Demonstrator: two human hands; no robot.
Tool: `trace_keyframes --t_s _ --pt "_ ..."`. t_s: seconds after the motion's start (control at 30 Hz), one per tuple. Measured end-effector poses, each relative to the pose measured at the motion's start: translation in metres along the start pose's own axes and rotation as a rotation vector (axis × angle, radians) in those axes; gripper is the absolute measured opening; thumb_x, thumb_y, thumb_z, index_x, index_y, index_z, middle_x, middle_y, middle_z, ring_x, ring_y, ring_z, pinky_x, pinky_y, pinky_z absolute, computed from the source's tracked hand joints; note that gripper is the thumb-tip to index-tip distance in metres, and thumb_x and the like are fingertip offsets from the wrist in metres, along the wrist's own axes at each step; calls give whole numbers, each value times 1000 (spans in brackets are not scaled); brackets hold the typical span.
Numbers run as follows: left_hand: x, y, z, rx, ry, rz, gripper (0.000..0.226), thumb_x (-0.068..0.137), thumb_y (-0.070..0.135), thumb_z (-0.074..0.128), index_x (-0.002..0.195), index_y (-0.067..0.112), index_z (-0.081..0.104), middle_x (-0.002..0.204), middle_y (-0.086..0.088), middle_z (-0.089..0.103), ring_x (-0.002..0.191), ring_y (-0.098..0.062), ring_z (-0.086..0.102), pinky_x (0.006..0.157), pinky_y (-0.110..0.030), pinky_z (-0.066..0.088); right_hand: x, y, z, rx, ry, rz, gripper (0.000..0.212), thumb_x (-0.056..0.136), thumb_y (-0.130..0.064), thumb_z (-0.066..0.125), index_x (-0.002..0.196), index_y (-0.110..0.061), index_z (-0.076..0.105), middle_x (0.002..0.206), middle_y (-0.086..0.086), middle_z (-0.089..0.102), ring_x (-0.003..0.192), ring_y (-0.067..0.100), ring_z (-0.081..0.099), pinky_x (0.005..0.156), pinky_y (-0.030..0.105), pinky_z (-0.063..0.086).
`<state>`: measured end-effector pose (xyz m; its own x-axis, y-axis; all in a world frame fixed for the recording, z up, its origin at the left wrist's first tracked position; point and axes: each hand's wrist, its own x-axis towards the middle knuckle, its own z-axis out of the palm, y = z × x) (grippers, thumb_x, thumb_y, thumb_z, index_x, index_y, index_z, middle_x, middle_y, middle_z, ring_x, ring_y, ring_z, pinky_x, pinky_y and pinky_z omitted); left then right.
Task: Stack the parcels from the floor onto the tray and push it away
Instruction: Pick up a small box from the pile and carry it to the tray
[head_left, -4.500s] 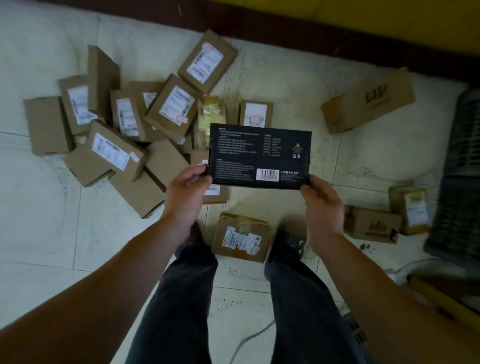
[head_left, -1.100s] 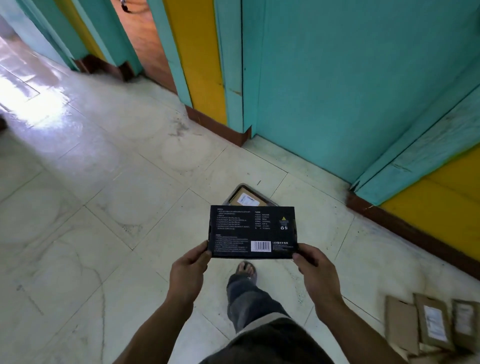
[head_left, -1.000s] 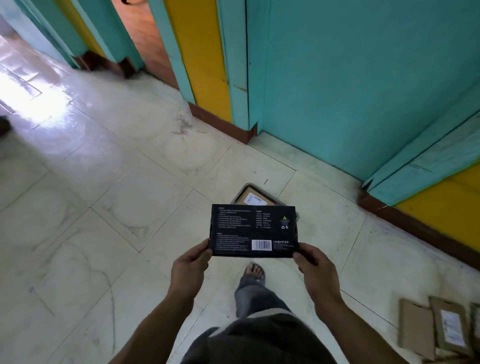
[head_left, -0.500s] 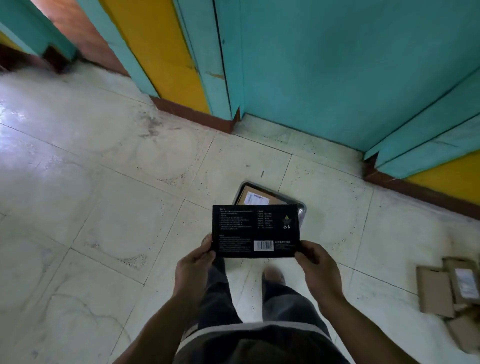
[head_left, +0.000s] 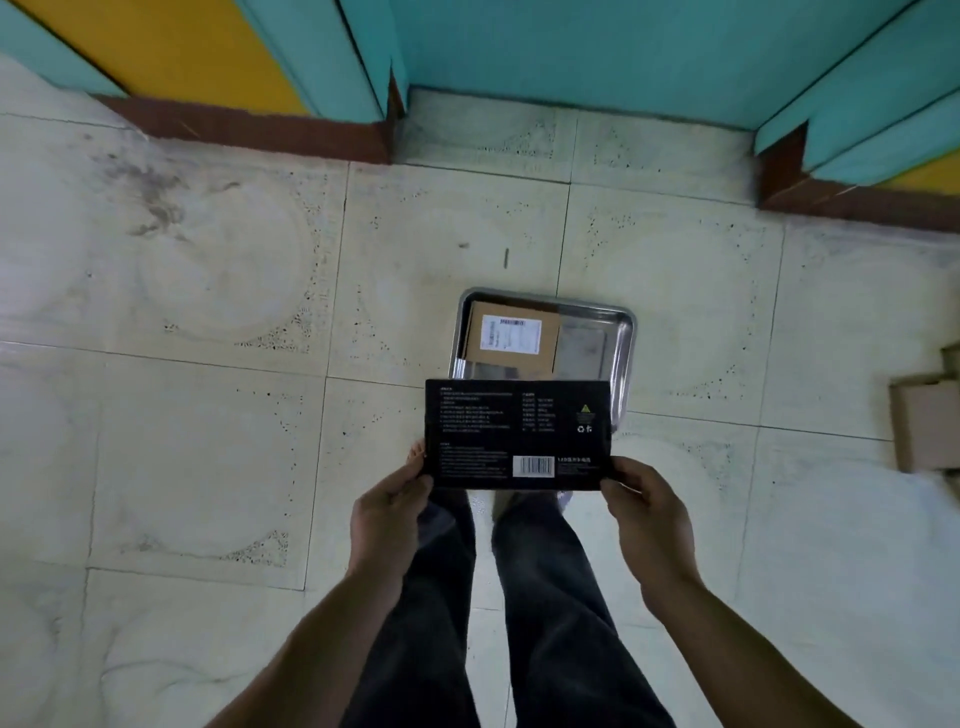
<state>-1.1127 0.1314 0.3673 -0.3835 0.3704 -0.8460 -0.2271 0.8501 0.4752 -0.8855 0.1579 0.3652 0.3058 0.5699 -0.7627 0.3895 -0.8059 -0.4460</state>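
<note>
Both hands pinch the black parcel (head_left: 517, 434) by its near corners, the left hand (head_left: 387, 519) and right hand (head_left: 649, 525) level, its long axis running side to side between them. The steel tray (head_left: 621, 358) lies on the floor just ahead of and below the grip. It already holds a brown parcel (head_left: 511, 340) toward its left; the bare part, probably the landing spot, sits nearer the right hand.

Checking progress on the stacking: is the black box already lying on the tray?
No, both hands hold the black box above the tray.
</note>
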Motion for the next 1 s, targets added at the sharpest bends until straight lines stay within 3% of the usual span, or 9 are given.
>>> trace_keyframes --t_s 0.1,0.2,0.3,0.4,0.53,0.6,0.63,0.77,1.0 --pt "54 -24 16 49 -1 -26 30 95 8 59 122 18 65 113 9 69 104 -8 65 85 -19 53 47 20 27 6 2 56 24 95 -21 54 97 -43 62 93 -17 67 87 10 61 70 30 44" --pt "117 -55 35 120 -17 -55 30 95 7 58 119 21 67 109 9 71 99 -6 66 96 -30 51 101 50 56 6 7 102 23 94 -22 56 90 -44 63 89 -19 68 82 11 61 71 33 47" --pt "184 -89 56 142 -5 -91 31 92 4 61 120 16 68 92 11 74 90 -12 69 88 -33 55 158 83 89 -15 -2 120 19 94 -22 57 101 -38 65 91 -20 67 80 6 60 66 30 45" --pt "229 -106 71 132 8 -105 32 91 3 62 118 19 69 69 12 70 70 -9 62 65 -25 50 202 101 109 -27 18 103 21 94 -22 58 110 -32 67 94 -16 67 88 9 61 68 27 44" --pt "291 -141 100 119 68 -163 29 91 6 64 114 23 71 80 4 73 58 -4 60 49 -15 51 265 136 144 -82 31 108 25 94 -24 58 117 -28 67 109 -9 68 98 14 61 80 29 47" --pt "313 -154 107 154 84 -178 28 92 9 64 113 26 71 76 1 68 44 -4 49 38 -14 42 285 149 157 -105 31 105 25 94 -23 58 117 -27 67 112 -7 69 99 16 62 82 30 48" --pt "321 -157 109 167 88 -174 27 93 10 64 113 26 71 76 0 67 43 -5 48 39 -15 41 290 153 160 -101 30 105 26 94 -23 58 118 -27 67 112 -7 69 98 16 62 82 29 47" --pt "347 -172 112 227 74 -141 28 91 12 66 115 24 73 85 7 72 68 -10 59 71 -24 51 305 171 172 -107 19 136 26 94 -24 58 118 -29 66 114 -9 68 99 14 60 87 31 47" --pt "367 -179 120 237 48 -55 30 90 12 67 119 21 70 103 4 74 84 -9 66 87 -25 54 322 178 183 -109 44 160 26 94 -26 58 119 -31 65 111 -11 69 97 13 61 81 27 45"
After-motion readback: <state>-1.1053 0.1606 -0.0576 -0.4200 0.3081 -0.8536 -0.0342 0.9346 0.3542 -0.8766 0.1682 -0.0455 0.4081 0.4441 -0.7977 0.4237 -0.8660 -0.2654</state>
